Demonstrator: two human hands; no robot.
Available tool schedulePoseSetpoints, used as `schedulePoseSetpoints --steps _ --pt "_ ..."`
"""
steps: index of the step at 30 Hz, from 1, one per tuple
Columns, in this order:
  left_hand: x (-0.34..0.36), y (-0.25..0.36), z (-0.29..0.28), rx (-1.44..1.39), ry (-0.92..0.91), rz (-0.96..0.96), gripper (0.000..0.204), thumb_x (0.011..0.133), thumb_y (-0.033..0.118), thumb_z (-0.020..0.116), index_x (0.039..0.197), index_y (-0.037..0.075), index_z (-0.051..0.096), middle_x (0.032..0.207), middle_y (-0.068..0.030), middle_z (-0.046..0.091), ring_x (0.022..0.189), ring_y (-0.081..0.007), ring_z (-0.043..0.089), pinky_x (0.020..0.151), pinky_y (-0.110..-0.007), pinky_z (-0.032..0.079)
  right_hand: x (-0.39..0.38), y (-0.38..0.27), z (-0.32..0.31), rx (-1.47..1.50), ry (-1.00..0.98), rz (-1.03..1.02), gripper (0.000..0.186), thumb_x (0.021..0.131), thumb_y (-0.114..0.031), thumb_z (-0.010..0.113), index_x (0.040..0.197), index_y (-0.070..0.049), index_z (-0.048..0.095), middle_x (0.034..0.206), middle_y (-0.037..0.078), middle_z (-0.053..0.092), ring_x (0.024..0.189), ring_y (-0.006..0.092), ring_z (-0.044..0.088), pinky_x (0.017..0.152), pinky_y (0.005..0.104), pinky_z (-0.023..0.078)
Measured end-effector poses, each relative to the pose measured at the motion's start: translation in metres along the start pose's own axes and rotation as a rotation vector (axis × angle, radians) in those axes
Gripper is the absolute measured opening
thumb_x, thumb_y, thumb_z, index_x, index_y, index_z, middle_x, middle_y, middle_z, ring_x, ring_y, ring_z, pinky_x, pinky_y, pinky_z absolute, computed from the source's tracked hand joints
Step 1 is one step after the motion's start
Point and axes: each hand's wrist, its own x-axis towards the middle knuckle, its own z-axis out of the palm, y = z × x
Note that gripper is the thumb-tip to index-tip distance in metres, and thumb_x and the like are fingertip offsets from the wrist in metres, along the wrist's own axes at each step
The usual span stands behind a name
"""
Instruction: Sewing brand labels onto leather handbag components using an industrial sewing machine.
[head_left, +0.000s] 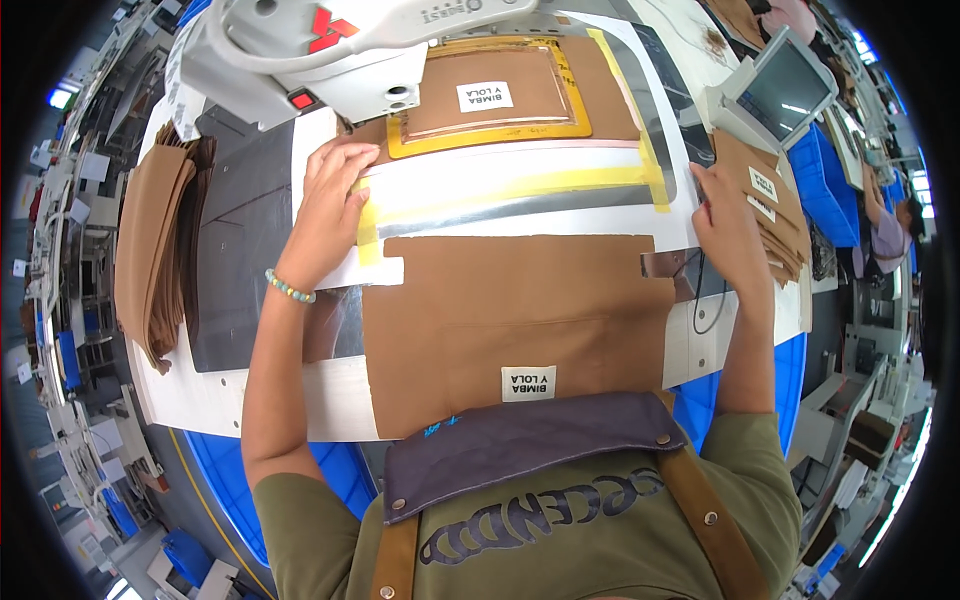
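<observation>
My left hand (pixel 328 208) lies flat with fingers spread on the left end of a shiny metal template (pixel 500 195) edged with yellow tape. My right hand (pixel 728 222) presses on the template's right end. In front of the template lies a brown fabric panel (pixel 500 310) with a small white label (pixel 528 383) near me. Beyond it, a second brown fabric piece (pixel 490 95) with a white label sits inside a yellow-framed clamp under the white sewing machine head (pixel 330 45).
A stack of brown fabric (pixel 155 250) hangs over the table's left side. More labelled brown pieces (pixel 770 205) are piled at the right, beside a small grey screen (pixel 780 90). Blue bins (pixel 825 180) stand at the right. The white table edge (pixel 250 405) curves near me.
</observation>
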Motion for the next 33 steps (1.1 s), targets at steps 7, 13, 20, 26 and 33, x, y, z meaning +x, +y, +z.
schedulePoseSetpoints --steps 7,13,20,26,33 --pt "-0.037 0.033 -0.012 -1.039 -0.045 -0.236 0.043 0.102 0.007 0.063 0.144 -0.002 0.061 0.145 -0.0128 0.06 0.141 -0.0236 0.053 0.122 -0.039 0.038 0.04 -0.061 -0.013 0.801 -0.092 -0.335 0.028 0.097 0.003 0.048 0.118 0.004 0.066 0.116 0.011 0.063 0.105 0.0213 0.061 0.096 0.0331 0.049" --pt "-0.035 0.036 0.004 -0.761 0.114 -0.46 0.025 0.103 0.016 0.069 0.124 0.001 0.068 0.121 -0.005 0.071 0.109 -0.016 0.069 0.095 -0.028 0.053 0.046 -0.128 0.042 0.358 -0.184 -0.697 0.014 0.093 -0.009 0.053 0.1 -0.003 0.063 0.1 0.014 0.063 0.1 0.0316 0.063 0.091 0.0436 0.048" --pt "-0.017 0.052 0.018 0.092 0.184 0.013 0.049 0.095 0.016 0.076 0.139 -0.001 0.062 0.15 -0.0177 0.059 0.143 -0.0363 0.048 0.118 -0.046 0.039 0.043 -0.153 0.048 0.23 -0.189 -0.743 0.015 0.098 -0.02 0.063 0.106 -0.006 0.066 0.099 0.011 0.065 0.096 0.0299 0.064 0.088 0.0419 0.045" --pt "-0.028 0.06 0.037 0.146 -0.024 0.014 0.067 0.1 0.022 0.07 0.156 -0.006 0.045 0.168 -0.0187 0.041 0.158 -0.0419 0.03 0.127 -0.05 0.027 0.073 -0.153 0.07 0.275 -0.111 -0.752 0.036 0.104 -0.026 0.064 0.132 -0.003 0.063 0.115 0.016 0.072 0.106 0.0331 0.069 0.093 0.0442 0.049" --pt "-0.047 0.067 0.03 0.189 -0.015 0.061 0.066 0.099 0.027 0.071 0.154 -0.003 0.048 0.166 -0.0151 0.044 0.156 -0.04 0.034 0.126 -0.049 0.032 0.102 -0.161 0.099 0.155 0.033 -0.706 0.037 0.1 -0.029 0.07 0.129 -0.007 0.067 0.097 0.013 0.072 0.089 0.0327 0.073 0.075 0.0444 0.057"
